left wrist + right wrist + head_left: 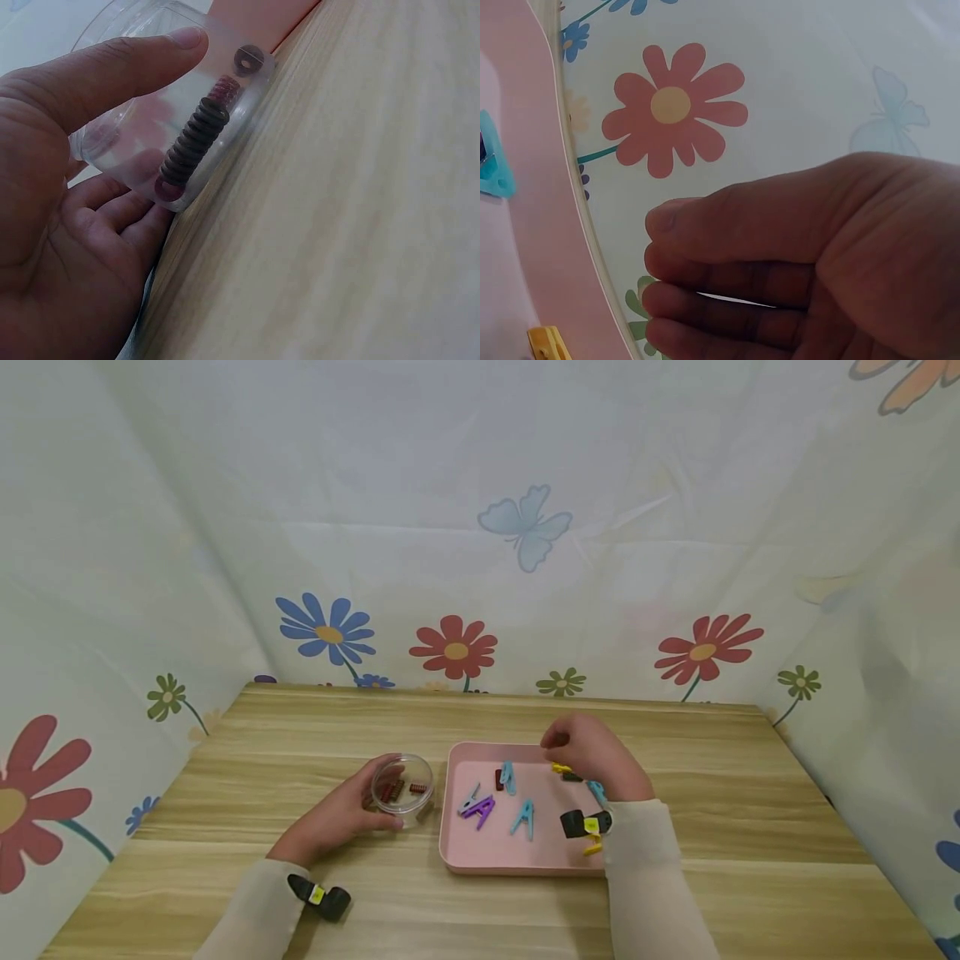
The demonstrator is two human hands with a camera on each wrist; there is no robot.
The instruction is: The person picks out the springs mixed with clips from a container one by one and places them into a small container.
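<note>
My left hand [343,814] holds a clear plastic jar [408,817] upright on the table, thumb on one side and fingers on the other. Inside lie several dark and reddish coil springs [195,141]. Over the back right part of a pink tray [487,862] hovers my right hand [600,758]. Its fingers are loosely bent, thumb beside the index finger [676,262], and nothing shows between them. Below that hand sit a yellow clothespin [560,767] and a dark spring [572,777].
The tray also holds light blue clothespins [523,818], a purple clothespin [480,811], another yellow one [593,846] partly hidden by the right wrist, and a dark red spring [498,779]. A flowered cloth [525,602] hangs behind the wooden table [375,910].
</note>
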